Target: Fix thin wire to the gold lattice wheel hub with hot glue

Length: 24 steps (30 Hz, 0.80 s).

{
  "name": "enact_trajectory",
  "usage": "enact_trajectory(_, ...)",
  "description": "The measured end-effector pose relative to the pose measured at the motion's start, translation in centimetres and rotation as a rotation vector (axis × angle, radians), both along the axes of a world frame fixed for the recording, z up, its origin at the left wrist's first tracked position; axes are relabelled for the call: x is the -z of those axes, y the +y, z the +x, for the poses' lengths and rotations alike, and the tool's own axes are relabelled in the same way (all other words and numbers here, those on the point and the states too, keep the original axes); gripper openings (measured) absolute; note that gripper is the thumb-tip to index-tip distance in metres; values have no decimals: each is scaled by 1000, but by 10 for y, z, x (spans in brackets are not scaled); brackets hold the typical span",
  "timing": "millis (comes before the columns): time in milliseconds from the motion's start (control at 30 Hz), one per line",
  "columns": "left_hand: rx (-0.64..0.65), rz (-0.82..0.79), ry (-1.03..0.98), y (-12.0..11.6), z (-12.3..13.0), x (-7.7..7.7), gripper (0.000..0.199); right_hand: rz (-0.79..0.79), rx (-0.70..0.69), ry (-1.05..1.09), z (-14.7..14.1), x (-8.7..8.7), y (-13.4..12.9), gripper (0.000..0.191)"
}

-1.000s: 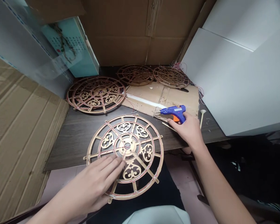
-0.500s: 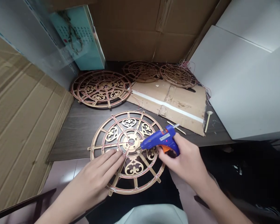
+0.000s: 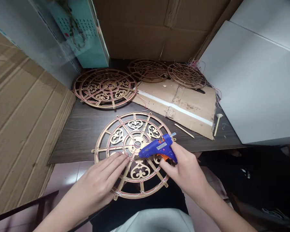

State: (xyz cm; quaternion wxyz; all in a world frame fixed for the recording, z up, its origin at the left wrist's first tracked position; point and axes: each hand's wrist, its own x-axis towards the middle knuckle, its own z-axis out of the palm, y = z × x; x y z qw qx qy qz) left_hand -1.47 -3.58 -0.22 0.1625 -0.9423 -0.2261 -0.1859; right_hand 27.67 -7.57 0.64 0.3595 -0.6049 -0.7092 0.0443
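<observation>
A round openwork wheel panel, gold-brown with scroll cut-outs, lies partly over the table's front edge. Thin red and white wires run along its rings and spokes. My left hand grips its near left side, fingers together on top and fingertips close to the hub; the thumb is hidden. In my right hand is a blue hot glue gun with an orange trigger and a small red light. Its nozzle points down-left at the ring just below the hub, near my left fingertips. A clear glue stick protrudes from its back.
Similar wheel panels are stacked at the back left, others at the back right with tangled wires. A cardboard sheet, a thin stick and a small mallet-like piece lie right. Cardboard walls and a white box enclose the table.
The glue gun in my right hand has moved left and slightly down along the inner ring, toward my left fingertips. My left hand keeps its place on the panel. The view has shifted slightly.
</observation>
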Motion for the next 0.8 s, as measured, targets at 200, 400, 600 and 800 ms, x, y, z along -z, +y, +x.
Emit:
enact_trajectory(200, 2, 14, -12, 1, 1, -2, 63, -48, 0, 11, -1, 2, -1, 7)
enact_trajectory(400, 16, 13, -18, 2, 2, -3, 60, -74, -14, 14, -1, 2, -2, 10)
enact_trajectory(600, -1, -9, -15, -1, -1, -1, 66, -42, -22, 0, 0, 2, -5, 13)
enact_trajectory(800, 6, -30, -10, 1, -4, 3, 78, 12, -27, -28, -1, 5, -5, 10)
